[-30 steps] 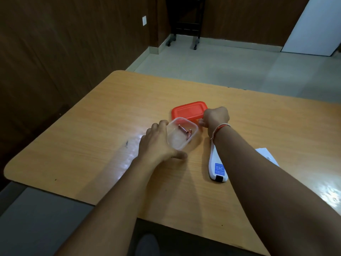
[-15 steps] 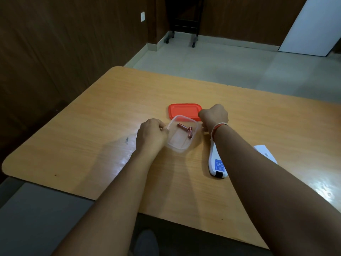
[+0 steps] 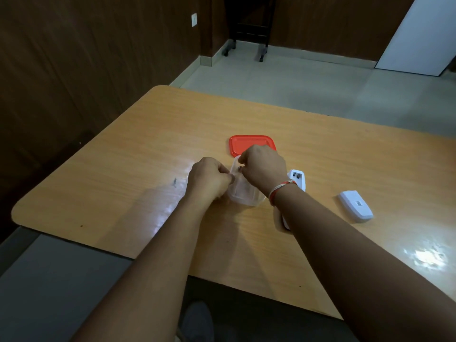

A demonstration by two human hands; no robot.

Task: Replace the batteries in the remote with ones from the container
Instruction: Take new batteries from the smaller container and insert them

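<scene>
Fingers of your left hand point(image 3: 209, 180) are pinching the container point(image 3: 244, 193) rim; your right hand point(image 3: 262, 166) fingers are curling inside, grip unclear; red lid point(image 3: 246, 143) lying just beyond on the tabletop point(image 3: 148, 144).

No text could be read. A small printed label sat on the white battery cover point(image 3: 355, 206) at the right of the frame, its print too small and blurred to make out.
</scene>
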